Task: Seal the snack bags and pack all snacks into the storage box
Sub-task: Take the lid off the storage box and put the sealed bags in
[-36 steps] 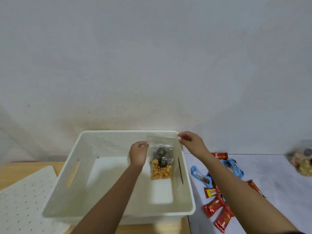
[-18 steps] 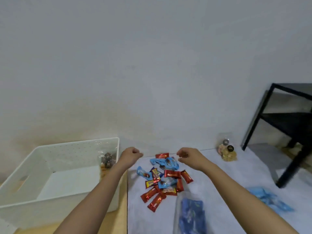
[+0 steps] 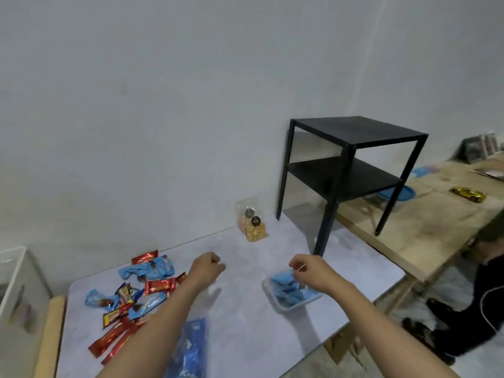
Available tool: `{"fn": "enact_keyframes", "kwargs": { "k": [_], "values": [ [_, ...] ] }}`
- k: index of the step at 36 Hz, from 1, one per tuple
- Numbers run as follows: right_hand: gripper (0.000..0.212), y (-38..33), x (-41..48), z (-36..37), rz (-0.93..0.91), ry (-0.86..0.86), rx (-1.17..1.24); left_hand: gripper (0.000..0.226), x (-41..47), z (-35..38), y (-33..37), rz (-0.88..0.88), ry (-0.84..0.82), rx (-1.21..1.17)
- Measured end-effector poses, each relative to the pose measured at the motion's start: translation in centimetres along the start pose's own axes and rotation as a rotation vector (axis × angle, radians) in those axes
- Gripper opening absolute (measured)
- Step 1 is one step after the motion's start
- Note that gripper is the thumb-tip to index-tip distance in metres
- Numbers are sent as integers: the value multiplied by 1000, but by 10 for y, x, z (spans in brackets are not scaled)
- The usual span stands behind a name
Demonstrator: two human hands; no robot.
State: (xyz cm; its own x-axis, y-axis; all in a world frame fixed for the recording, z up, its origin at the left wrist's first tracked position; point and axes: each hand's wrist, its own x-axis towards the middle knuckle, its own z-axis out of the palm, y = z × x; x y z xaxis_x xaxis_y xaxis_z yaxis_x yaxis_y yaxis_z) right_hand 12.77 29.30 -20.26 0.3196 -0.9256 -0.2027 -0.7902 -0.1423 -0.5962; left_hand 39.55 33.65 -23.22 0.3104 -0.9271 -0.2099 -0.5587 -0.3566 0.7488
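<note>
The white storage box (image 3: 16, 279) shows only at the far left edge. A pile of red and blue wrapped snacks (image 3: 136, 290) lies on the pale tabletop. My left hand (image 3: 206, 270) hovers just right of the pile, fingers curled, holding nothing. My right hand (image 3: 311, 270) hangs with curled fingers directly above a clear bag of blue snacks (image 3: 290, 293); whether it touches the bag is unclear. Another clear bag of blue snacks (image 3: 191, 347) lies near the front, partly under my left forearm. A clear bag of orange crackers (image 3: 252, 225) stands against the wall.
A black two-tier metal side table (image 3: 351, 170) stands at the table's back right corner. Beyond it is a wooden surface (image 3: 436, 211) with a yellow toy car (image 3: 469, 193) and a blue dish. A person in dark clothes (image 3: 480, 309) sits at lower right.
The cracker bag I held over the box was let go into it. My view swung right, the box slid to the left edge, and both empty hands moved over the snacks.
</note>
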Motion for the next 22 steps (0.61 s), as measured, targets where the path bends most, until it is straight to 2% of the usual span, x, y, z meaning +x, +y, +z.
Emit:
{"fn": "enact_keyframes", "kwargs": {
  "k": [6, 13, 22],
  "values": [
    [21, 40, 43, -26, 4, 18, -67, 30, 51, 41, 17, 34, -21, 23],
    [21, 57, 134, -35, -5, -25, -64, 37, 124, 69, 28, 53, -72, 140],
    [19, 44, 238, -27, -107, -83, -36, 40, 188, 72, 37, 124, 18, 229]
  ]
}}
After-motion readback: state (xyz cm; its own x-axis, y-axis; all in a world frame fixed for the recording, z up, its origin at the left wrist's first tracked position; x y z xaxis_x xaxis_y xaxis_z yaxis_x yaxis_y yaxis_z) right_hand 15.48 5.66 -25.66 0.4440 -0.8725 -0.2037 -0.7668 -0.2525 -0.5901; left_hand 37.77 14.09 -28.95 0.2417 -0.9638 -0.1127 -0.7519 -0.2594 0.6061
